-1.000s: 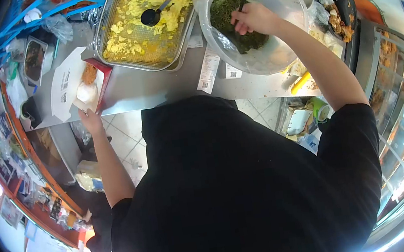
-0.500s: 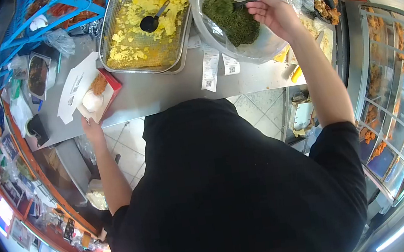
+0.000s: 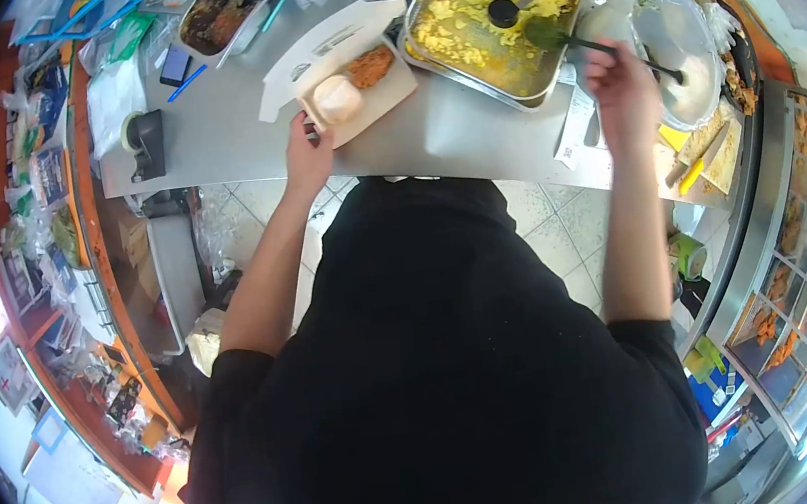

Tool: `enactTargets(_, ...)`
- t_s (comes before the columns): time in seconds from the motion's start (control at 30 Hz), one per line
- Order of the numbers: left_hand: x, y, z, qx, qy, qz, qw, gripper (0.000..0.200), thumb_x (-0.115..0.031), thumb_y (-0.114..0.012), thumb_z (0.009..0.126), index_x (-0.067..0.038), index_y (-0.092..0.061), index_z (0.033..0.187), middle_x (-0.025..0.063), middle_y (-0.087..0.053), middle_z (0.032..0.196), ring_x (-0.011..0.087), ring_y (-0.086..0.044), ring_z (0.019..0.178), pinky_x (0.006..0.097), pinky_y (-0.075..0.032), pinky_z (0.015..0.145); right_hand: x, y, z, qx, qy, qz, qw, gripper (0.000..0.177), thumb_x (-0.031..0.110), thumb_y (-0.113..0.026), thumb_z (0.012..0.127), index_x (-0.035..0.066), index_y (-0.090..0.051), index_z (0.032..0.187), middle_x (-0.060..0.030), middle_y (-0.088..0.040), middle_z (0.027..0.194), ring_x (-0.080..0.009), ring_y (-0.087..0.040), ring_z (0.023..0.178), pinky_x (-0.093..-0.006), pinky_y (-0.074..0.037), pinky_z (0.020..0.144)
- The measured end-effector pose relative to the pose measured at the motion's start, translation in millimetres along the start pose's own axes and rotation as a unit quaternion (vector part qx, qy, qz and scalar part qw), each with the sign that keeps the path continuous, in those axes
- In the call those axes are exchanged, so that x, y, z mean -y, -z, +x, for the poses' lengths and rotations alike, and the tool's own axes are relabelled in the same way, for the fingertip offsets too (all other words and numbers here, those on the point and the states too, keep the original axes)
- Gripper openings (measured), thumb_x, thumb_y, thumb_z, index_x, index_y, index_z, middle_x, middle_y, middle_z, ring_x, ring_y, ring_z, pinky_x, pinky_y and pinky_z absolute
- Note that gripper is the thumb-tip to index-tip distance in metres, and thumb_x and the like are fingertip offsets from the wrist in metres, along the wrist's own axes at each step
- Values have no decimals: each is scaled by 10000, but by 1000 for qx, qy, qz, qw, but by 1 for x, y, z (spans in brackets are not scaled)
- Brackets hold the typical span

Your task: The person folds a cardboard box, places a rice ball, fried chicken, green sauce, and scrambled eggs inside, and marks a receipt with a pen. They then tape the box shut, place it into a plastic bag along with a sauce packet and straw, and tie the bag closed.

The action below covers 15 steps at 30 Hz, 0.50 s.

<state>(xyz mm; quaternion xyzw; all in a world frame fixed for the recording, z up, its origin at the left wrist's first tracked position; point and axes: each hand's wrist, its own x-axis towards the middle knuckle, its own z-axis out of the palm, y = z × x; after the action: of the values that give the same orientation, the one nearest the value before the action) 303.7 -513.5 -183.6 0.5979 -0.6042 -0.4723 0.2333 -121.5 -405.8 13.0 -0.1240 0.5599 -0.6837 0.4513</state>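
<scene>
My left hand (image 3: 309,155) grips the near left edge of an open paper food box (image 3: 384,105) at the counter's front. Inside the box lie a white rounded mound, probably rice (image 3: 337,100), and a brown fried piece (image 3: 371,68). My right hand (image 3: 621,89) is closed around the black handle of a spoon (image 3: 590,45), its head loaded with chopped greens. That loaded head is over the right side of a metal tray (image 3: 494,90) of yellow crumbled food (image 3: 470,12). A black ladle (image 3: 502,12) rests on the yellow food.
A plastic-lined tub (image 3: 692,15) stands right of the tray. A yellow-handled knife (image 3: 705,160) lies on a board at the right. Paper receipts (image 3: 574,130) are near the front edge. A tape dispenser (image 3: 144,143) and a metal pan (image 3: 224,17) are at the left.
My right hand has lifted the spoon with greens out of the tub and moved left toward the tray. My left hand still holds the food box. The camera view has shifted.
</scene>
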Motion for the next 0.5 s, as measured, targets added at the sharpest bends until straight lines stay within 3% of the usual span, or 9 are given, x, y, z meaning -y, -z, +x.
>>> enactTargets(0.07, 13, 7, 9, 41, -17, 14, 999, 629, -127, -671, 957, -12, -330, 1474, 175, -583, 1170, 220, -707, 873, 314, -605, 677, -56, -62, -6, -28, 45, -127, 990, 384, 293, -506, 1073, -44, -677, 1145, -107, -731, 913, -147, -682, 754, -274, -535, 681)
enactTargets(0.13, -5, 14, 7, 75, -2, 26, 997, 644, -182, -688, 936, -4, -343, 1450, 182, -668, 1086, 243, -708, 864, 385, -562, 778, -123, -113, -6, 29, 74, -233, 969, 369, 278, -518, 1075, -30, -702, 1163, -113, -754, 948, -162, -719, 790, -297, -565, 705)
enactTargets(0.2, -21, 22, 6, 110, 36, -15, 993, 676, -172, -691, 934, 3, -308, 1463, 185, -654, 1083, 247, -719, 836, 371, -577, 737, -176, -146, -6, 66, 153, -431, 887, 347, 261, -540, 1066, -30, -706, 1159, -118, -755, 930, -171, -720, 766, -304, -573, 686)
enactTargets(0.23, -21, 23, 8, 119, 48, -26, 991, 672, -161, -688, 934, 4, -307, 1462, 184, -646, 1084, 242, -719, 816, 357, -581, 714, -183, -153, -9, 58, 154, -432, 887, 347, 261, -540, 1066, -30, -706, 1159, -118, -755, 930, -171, -720, 766, -304, -573, 686)
enactTargets(0.3, -21, 25, 18, 135, 54, -37, 989, 667, -150, -686, 935, 4, -306, 1461, 182, -637, 1086, 236, -720, 795, 344, -586, 690, -186, -163, -10, 34, 76, -268, 960, 362, 283, -530, 1068, -27, -688, 1169, -127, -749, 963, -177, -723, 802, -310, -573, 714)
enactTargets(0.33, -20, 26, 20, 138, 59, -42, 988, 668, -139, -683, 936, -2, -301, 1467, 181, -631, 1088, 230, -717, 803, 335, -586, 678, -180, -161, -10, 27, 77, -268, 960, 362, 283, -530, 1068, -27, -688, 1169, -127, -749, 963, -177, -723, 802, -310, -573, 714)
enactTargets(0.37, -19, 28, 21, 142, 65, -46, 987, 669, -127, -679, 938, -7, -296, 1472, 180, -625, 1091, 223, -714, 810, 325, -586, 666, -169, -151, -11, -4, 13, -150, 989, 364, 284, -522, 1068, -35, -675, 1151, -133, -745, 969, -191, -723, 813, -305, -572, 723)
enactTargets(0.43, -9, 30, 26, 147, 49, -58, 986, 666, -117, -671, 942, -14, -291, 1479, 177, -617, 1102, 220, -706, 830, 325, -588, 665, -140, -121, -15, -47, -73, 63, 994, 343, 284, -485, 1078, -19, -617, 1167, -130, -722, 989, -213, -712, 864, -299, -567, 752)
enactTargets(0.5, -7, 28, 30, 147, 39, -90, 984, 657, -98, -653, 952, -27, -285, 1491, 167, -601, 1126, 215, -688, 873, 319, -593, 665, -98, -77, -22, -68, -28, 142, 987, 333, 285, -470, 1085, -7, -608, 1166, -88, -710, 949, -200, -702, 858, -309, -564, 740)
